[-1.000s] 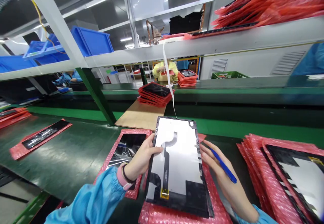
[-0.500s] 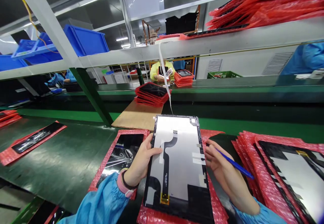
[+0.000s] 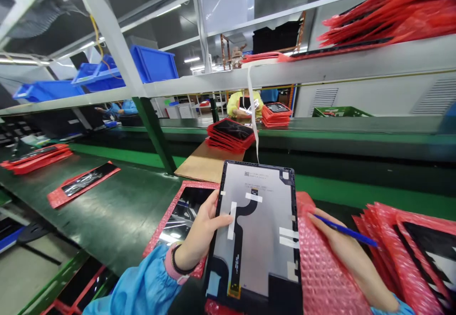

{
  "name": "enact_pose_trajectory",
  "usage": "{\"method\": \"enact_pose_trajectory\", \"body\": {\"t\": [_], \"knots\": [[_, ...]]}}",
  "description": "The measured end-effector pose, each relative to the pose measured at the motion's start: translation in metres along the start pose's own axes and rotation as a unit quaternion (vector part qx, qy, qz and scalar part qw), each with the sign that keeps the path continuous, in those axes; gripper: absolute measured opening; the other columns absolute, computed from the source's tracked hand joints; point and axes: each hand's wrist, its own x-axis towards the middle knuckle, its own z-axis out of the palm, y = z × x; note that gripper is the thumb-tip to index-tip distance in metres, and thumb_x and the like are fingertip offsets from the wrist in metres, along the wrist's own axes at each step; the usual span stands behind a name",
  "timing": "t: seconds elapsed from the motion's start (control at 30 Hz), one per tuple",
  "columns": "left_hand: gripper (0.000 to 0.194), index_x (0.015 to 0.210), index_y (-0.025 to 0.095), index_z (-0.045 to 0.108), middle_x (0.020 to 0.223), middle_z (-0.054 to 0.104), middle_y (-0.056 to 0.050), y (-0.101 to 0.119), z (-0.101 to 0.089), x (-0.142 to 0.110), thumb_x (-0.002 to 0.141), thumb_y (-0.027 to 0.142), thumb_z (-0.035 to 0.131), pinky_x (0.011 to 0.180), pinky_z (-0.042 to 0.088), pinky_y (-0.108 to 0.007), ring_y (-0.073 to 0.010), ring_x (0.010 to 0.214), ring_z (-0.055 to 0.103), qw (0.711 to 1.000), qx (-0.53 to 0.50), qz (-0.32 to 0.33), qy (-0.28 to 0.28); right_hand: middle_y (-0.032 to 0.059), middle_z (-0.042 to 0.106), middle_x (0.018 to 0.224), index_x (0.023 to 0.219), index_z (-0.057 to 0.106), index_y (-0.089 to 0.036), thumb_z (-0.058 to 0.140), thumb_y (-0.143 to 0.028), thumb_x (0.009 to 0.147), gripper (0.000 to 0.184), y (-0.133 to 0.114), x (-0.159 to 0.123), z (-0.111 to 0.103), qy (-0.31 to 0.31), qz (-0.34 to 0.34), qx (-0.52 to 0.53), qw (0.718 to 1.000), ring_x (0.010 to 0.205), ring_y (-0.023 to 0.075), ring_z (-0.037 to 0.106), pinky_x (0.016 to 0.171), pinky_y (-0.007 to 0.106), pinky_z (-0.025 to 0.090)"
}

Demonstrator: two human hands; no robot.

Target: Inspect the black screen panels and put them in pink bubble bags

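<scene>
My left hand point(image 3: 203, 232) grips the left edge of a tablet display panel point(image 3: 258, 229), held up with its grey back and black flex cable facing me. A red bubble-wrap bag point(image 3: 320, 267) lies against the panel's right side and covers part of my right hand point(image 3: 351, 262). That hand holds a blue pen point(image 3: 345, 231) between its fingers and touches the bag. Another panel in a red bubble bag point(image 3: 181, 215) lies on the green belt just under my left hand.
A stack of bagged panels point(image 3: 409, 243) sits at the right. More bagged panels point(image 3: 83, 184) lie on the green belt point(image 3: 117, 210) to the left, and a stack point(image 3: 230, 134) sits beyond a brown board point(image 3: 208, 163). A person in yellow point(image 3: 244, 103) works across the line. Blue bins point(image 3: 142, 65) stand on the shelf.
I have lifted the panel up and tilted it toward me. The red bubble bag has come up along its right side, over my right hand. My view has shifted left.
</scene>
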Motion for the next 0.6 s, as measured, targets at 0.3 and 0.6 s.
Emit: {"method": "enact_pose_trajectory", "body": {"t": [0.3,0.6], "knots": [[0.053,0.122,0.021,0.047,0.066,0.06,0.003,0.012,0.001,0.008,0.075,0.019,0.069,0.049,0.044,-0.017,-0.0074,0.051,0.052,0.997,0.037,0.068,0.015,0.0055,0.073,0.072,0.105,0.064,-0.019,0.06,-0.053,0.071,0.049,0.006,0.01,0.0,-0.013,-0.158,-0.195,0.968,0.068,0.0294,0.069,0.062,0.037,0.051],[0.04,0.116,0.023,0.048,0.059,0.053,0.007,0.023,0.021,0.013,0.08,0.02,0.066,0.048,0.042,-0.014,-0.0044,0.049,0.049,0.979,0.084,0.187,0.021,0.006,0.07,0.11,0.105,0.062,-0.026,0.059,-0.042,0.083,0.028,-0.062,-0.043,-0.009,0.001,-0.184,0.123,0.975,0.101,0.0225,0.066,0.088,0.031,0.053]]}}
